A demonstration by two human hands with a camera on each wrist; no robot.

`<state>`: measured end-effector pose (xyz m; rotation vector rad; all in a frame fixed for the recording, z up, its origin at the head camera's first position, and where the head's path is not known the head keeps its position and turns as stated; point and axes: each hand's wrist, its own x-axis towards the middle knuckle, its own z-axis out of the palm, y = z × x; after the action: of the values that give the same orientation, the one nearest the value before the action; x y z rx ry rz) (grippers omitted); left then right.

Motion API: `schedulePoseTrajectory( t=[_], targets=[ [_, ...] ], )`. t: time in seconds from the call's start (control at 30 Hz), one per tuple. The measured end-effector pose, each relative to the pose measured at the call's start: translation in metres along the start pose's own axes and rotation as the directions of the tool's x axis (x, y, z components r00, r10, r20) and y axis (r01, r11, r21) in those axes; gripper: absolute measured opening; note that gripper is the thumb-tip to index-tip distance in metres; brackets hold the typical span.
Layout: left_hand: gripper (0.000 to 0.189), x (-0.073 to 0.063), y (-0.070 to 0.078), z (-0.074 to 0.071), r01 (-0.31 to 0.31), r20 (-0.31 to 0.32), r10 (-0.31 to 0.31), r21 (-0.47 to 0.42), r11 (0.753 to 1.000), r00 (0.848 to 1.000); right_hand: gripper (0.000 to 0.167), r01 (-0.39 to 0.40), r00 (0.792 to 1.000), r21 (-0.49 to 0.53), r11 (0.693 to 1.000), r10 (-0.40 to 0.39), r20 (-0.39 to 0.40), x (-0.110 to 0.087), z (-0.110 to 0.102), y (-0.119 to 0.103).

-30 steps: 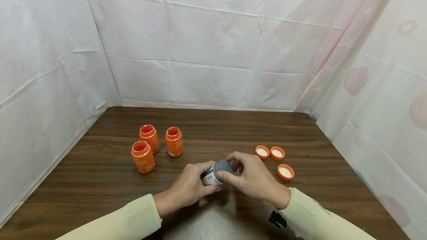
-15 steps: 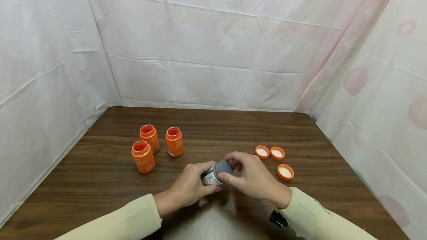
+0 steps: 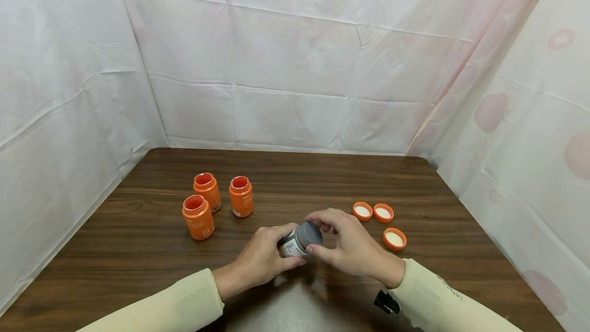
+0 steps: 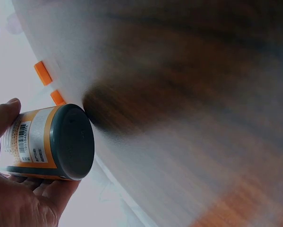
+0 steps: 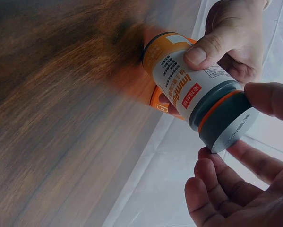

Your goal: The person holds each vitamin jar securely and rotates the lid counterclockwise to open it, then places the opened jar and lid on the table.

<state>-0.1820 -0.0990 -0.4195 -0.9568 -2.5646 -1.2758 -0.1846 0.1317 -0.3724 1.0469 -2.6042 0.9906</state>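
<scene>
A supplement bottle [image 5: 179,78] with a white and orange label and a dark grey cap [image 5: 228,120] lies tilted above the table, its cap toward the right. My left hand [image 3: 262,254] grips the bottle round its body; the dark base [image 4: 75,142] faces the left wrist camera. At the cap, my right hand [image 3: 350,245] has its thumb on one side of the rim and fingertips on the other. An orange band [image 5: 217,109] shows between cap and body. Whether the cap sits loose I cannot tell.
Three orange jars without lids [image 3: 199,222] stand upright on the left of the brown wooden table [image 3: 295,178]. Three orange lids [image 3: 394,239] lie on the right, white insides up. White sheets [image 3: 276,65] hang around the table's back and sides.
My right hand's fingers have shifted round the cap, the thumb sliding right toward its rim, so more of the cap's top shows. The left hand and bottle have stayed in place.
</scene>
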Motion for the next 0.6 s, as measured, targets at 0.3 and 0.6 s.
schedulePoseTrajectory(
  t=[0.3, 0.6],
  targets=[
    [0.044, -0.0004, -0.0005, -0.0003, -0.007, -0.006, 0.007, 0.005, 1.0, 1.0, 0.057, 0.057, 0.998, 0.032, 0.998, -0.058, 0.019, -0.0008, -0.0023, 0.0026],
    [0.046, -0.001, -0.0007, 0.0001, -0.003, -0.015, 0.003, 0.016, 1.0, 1.0, 0.066, 0.132, 0.991, 0.032, 0.991, -0.133, 0.023, -0.0008, -0.0036, 0.0011]
  ],
)
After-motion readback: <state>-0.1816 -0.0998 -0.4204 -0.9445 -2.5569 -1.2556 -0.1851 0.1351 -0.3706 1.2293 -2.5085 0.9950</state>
